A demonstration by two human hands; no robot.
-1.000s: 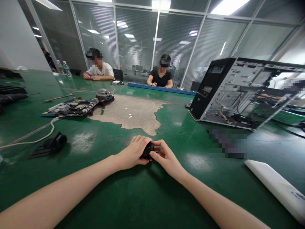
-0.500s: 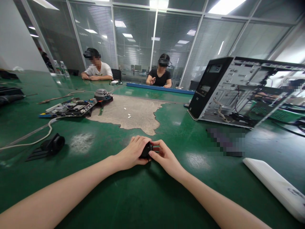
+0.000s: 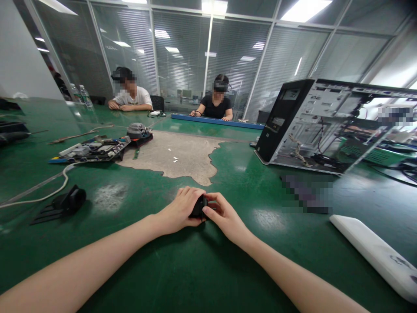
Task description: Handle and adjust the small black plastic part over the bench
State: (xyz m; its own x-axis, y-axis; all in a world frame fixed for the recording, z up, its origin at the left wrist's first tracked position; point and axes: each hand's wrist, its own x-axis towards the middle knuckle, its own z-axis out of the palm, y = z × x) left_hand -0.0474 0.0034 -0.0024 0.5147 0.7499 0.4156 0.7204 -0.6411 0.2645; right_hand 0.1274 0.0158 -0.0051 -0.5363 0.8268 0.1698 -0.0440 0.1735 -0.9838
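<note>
Between my two hands is a small black part (image 3: 197, 208), boxy in outline, whose kind I cannot make out. My left hand (image 3: 182, 208) wraps over it from the left, with the palm hiding most of it. On the other side, my right hand (image 3: 224, 213) grips its right edge with the thumb in front and the fingers behind. Both hands are low over the green table (image 3: 169, 269). To the left lies a black plastic piece (image 3: 70, 201) with a round ring and flat prongs.
A circuit board (image 3: 94, 150) and a round cooler (image 3: 138, 130) sit at the left on a bare patch (image 3: 176, 152) of tabletop. An open computer case (image 3: 302, 126) stands at the right, near a white block (image 3: 374, 256). Two people sit across, behind a blue strip (image 3: 215, 121).
My hands keep the same hold on the black part. The whole view has shifted slightly, and the hand of the person in black across the table has come down to the tabletop.
</note>
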